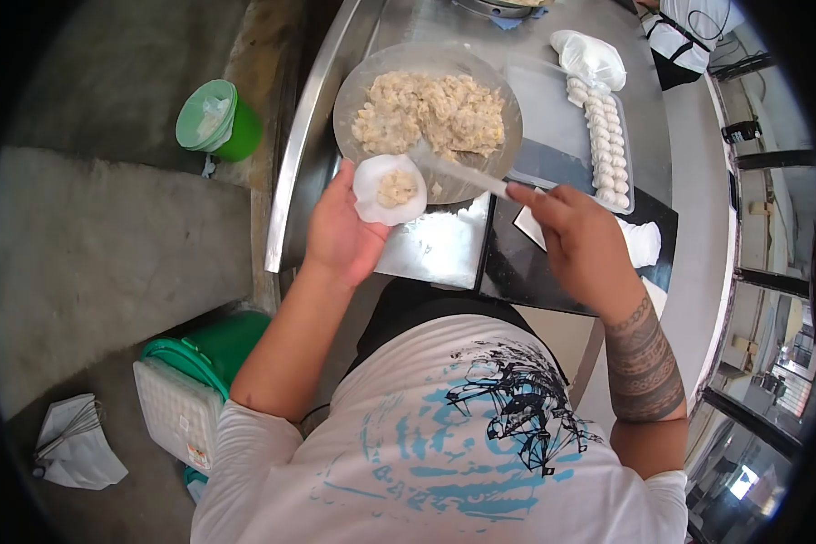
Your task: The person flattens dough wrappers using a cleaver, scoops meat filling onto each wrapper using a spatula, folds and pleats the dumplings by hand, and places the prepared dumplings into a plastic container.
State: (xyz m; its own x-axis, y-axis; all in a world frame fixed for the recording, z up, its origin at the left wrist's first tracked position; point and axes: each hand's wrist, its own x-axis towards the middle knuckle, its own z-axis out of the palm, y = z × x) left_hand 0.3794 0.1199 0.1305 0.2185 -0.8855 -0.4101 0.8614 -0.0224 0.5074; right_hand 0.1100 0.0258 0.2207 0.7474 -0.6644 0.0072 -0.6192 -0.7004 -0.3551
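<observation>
My left hand (pixel 337 227) is palm up and supports a round white dumpling wrapper (pixel 366 201), with a small heap of pale filling (pixel 396 189) on its middle. In my right hand (pixel 576 240) is a long, flat, pale spreader (pixel 471 178), my fingers wrapped around its near end. Its tip, slightly blurred, is near the wrapper and over the edge of a wide round metal tray (pixel 352 76). A big mass of chunky, pale filling (pixel 426 111) covers much of the tray.
Right of the tray, a clear plastic container (pixel 553 168) holds a row of white dumplings (pixel 607 145) beside a white plastic bag (pixel 589 59). A green bin (pixel 235 136) stands left of the steel counter (pixel 285 195). At top right, part of another person (pixel 689 36) shows.
</observation>
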